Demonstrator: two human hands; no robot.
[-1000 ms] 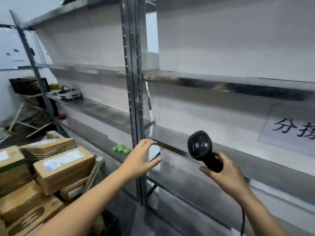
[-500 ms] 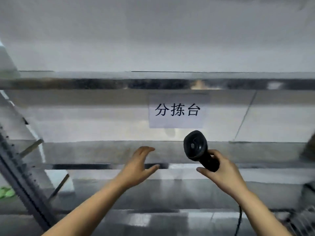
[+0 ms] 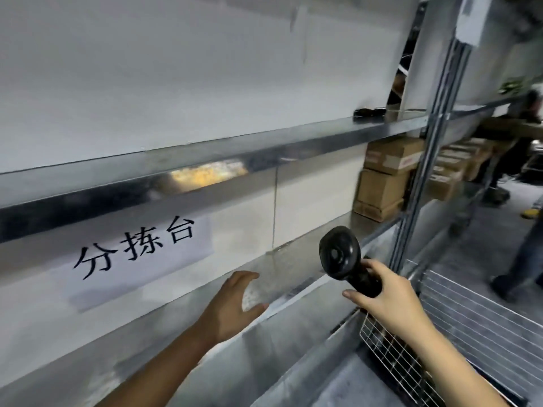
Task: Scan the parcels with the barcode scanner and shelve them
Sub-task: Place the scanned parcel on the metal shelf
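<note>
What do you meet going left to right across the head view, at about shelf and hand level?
Paper sign → left hand, open and empty → barcode scanner gripped by the right hand → stacked cardboard boxes → metal upright → wire basket → a person's legs.

The scanner [image 3: 340,254] is glossy black. The shelf [image 3: 205,160] is shiny silver-grey metal, with a yellow-orange reflection on its front edge. The sign [image 3: 138,257] is white paper with black characters. The wall [image 3: 176,69] is plain white. The boxes [image 3: 385,177] are brown cardboard with white labels printed in red. The basket [image 3: 470,312] is a silver wire grid.
</note>
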